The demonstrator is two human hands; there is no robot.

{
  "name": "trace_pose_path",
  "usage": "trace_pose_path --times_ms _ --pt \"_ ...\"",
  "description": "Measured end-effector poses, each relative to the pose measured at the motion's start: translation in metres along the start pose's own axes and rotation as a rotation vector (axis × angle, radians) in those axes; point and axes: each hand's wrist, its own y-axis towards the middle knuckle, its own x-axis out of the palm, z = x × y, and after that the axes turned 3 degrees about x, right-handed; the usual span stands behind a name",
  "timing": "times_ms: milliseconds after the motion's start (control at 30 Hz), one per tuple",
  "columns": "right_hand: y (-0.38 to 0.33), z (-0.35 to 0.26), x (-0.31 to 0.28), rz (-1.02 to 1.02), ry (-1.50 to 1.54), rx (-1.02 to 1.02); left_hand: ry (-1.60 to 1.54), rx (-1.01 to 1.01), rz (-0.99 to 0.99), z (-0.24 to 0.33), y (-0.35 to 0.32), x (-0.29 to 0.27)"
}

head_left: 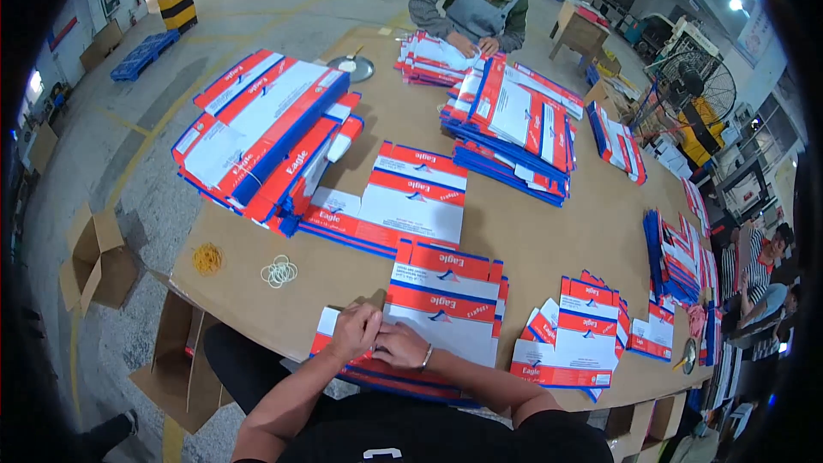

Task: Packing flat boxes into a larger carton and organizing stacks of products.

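Observation:
A flat red, white and blue carton blank [441,300] lies on a small stack at the table's near edge, right in front of me. My left hand [356,332] is closed at the inner corner of the blank, over its lower left flap. Close beside it, my right hand [401,346] has its fingers curled on the same cardboard, and a bracelet circles that wrist. The fingertips of both hands are partly hidden. Just beyond lies another spread of flat carton blanks [416,197].
Left on the brown table [549,244] are yellow rubber bands [207,259] and white rubber bands [279,271]. Tall piles of carton blanks [266,120] stand farther off. A co-worker [476,4] handles blanks across the table. Open cardboard boxes [99,257] sit on the floor.

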Motion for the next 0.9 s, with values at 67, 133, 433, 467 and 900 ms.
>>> trace_pose_path --times_ms 67,133,433,467,900 --pt "0.003 -0.006 -0.005 -0.079 -0.041 0.071 0.026 0.021 0.014 0.001 0.006 -0.001" --pt "0.005 -0.010 -0.005 -0.023 -0.086 0.086 0.072 0.026 0.009 0.002 0.011 -0.001" --pt "0.005 -0.027 -0.012 -0.076 -0.139 0.198 0.160 0.052 0.002 0.005 0.018 0.002" --pt "0.005 -0.027 -0.011 -0.071 -0.140 0.200 0.159 0.057 -0.001 0.004 0.016 0.002" --pt "0.001 0.002 -0.003 0.047 0.397 0.131 0.130 0.013 -0.006 0.001 0.011 0.001"
